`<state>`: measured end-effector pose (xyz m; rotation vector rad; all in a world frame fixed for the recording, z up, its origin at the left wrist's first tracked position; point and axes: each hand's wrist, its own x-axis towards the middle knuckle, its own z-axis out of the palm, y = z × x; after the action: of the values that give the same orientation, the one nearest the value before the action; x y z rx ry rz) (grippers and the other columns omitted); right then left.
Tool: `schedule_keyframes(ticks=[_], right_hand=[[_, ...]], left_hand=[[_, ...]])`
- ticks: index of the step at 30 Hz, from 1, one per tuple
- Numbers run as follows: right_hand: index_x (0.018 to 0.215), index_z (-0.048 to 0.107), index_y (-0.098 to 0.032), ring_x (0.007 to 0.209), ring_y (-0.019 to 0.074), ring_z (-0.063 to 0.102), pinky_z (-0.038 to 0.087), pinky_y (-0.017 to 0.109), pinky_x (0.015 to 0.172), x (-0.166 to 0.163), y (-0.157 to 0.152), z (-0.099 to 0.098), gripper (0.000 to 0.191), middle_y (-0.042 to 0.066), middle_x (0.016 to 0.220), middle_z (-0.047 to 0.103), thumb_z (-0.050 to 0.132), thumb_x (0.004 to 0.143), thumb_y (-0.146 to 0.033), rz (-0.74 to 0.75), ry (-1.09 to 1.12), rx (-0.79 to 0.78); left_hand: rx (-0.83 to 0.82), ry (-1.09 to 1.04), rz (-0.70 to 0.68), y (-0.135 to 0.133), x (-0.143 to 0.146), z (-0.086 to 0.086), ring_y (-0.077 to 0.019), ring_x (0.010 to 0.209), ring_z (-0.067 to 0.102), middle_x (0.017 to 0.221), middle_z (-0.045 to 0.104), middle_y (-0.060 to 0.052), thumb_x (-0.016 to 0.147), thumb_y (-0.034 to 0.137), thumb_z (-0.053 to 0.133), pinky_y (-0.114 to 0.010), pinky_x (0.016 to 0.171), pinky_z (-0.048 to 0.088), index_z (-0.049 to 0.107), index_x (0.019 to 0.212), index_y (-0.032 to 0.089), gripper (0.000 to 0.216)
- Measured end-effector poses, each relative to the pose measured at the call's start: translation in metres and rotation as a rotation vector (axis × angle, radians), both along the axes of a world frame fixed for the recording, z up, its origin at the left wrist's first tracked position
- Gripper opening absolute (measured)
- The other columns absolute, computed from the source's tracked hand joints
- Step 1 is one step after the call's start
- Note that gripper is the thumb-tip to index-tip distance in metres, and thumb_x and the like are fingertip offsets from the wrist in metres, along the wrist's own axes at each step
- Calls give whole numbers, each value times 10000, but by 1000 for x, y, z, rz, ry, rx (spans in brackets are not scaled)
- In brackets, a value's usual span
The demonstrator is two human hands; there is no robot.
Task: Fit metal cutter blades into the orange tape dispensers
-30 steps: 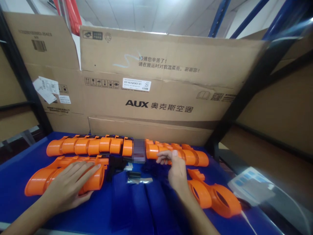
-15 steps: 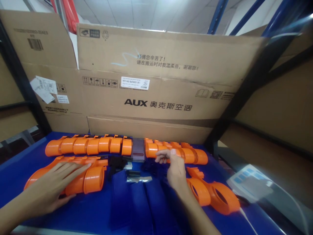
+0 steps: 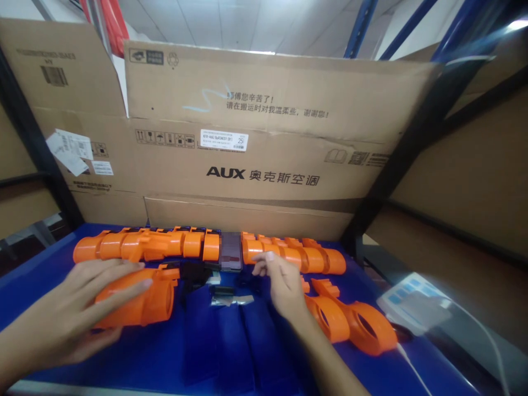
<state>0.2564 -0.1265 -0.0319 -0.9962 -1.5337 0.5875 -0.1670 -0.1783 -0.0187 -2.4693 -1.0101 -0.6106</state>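
My left hand point(image 3: 88, 300) is wrapped over an orange plastic ring point(image 3: 159, 297) at the front left, its fingers across the top and thumb underneath. An arm on the orange part sticks up in front of the back-left row of orange rings point(image 3: 87, 250). My right hand point(image 3: 284, 286) hovers over the middle right with loosely curled fingers and nothing visible between them. Just behind its fingertips stands the back-right row of orange rings point(image 3: 334, 261). Dark blue strips of material point(image 3: 235, 344) lie between my hands, with black pieces point(image 3: 196, 275) at their far end.
Larger orange rings point(image 3: 377, 333) lie at the front right on the blue tabletop point(image 3: 165, 363). A dark flat rectangular thing point(image 3: 231, 253) stands between the rows. A white device with blue keys point(image 3: 410, 305) and a cable sits far right. A cardboard sheet point(image 3: 264, 203) walls off the back.
My left hand has closed around an orange ring, which has turned so its arm sticks up. My right hand has shifted slightly left. The whole view has moved a little.
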Motion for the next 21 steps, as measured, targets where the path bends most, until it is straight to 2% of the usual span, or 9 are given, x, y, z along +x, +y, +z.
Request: schedule_keyframes(ticks=[3,5,9,14,21], right_hand=[[1093,742,-194,728,195,656,517,312,689,-8,-1,0,372,41,798,739,558,988,-500,118,-35,-73],[1201,715,-192,702,178,637,511,300,673,-12,-1,-1,393,30,806,738,582,975,-485,202,-25,-129],[1125,734,-169,556,138,550,429,252,549,-15,1,-4,379,-19,623,631,605,953,-481,253,44,-215],[912,710,-175,486,114,450,339,229,481,-3,12,-3,354,-53,546,538,701,855,-524,131,157,-269],[745,638,-191,446,99,362,258,224,435,7,14,4,409,-68,480,466,705,833,-585,31,215,-304]], left_hand=[[63,112,-128,-6,54,-4,-365,1257,578,1468,591,-37,798,191,696,-565,1041,468,478,1501,424,772],[37,165,-229,-6,93,-6,-374,1290,556,1496,570,-65,774,160,687,-573,1050,465,455,1521,388,815],[3,193,-383,3,148,-8,-338,1250,593,1474,591,-97,787,100,647,-511,1014,503,451,1525,348,803],[-56,113,-410,20,173,-14,-342,1269,577,1496,574,-88,784,98,648,-520,1018,483,408,1544,369,842],[-137,-38,-465,39,186,-17,-373,1318,514,1549,519,-64,767,145,731,-577,1091,390,369,1562,411,912]])
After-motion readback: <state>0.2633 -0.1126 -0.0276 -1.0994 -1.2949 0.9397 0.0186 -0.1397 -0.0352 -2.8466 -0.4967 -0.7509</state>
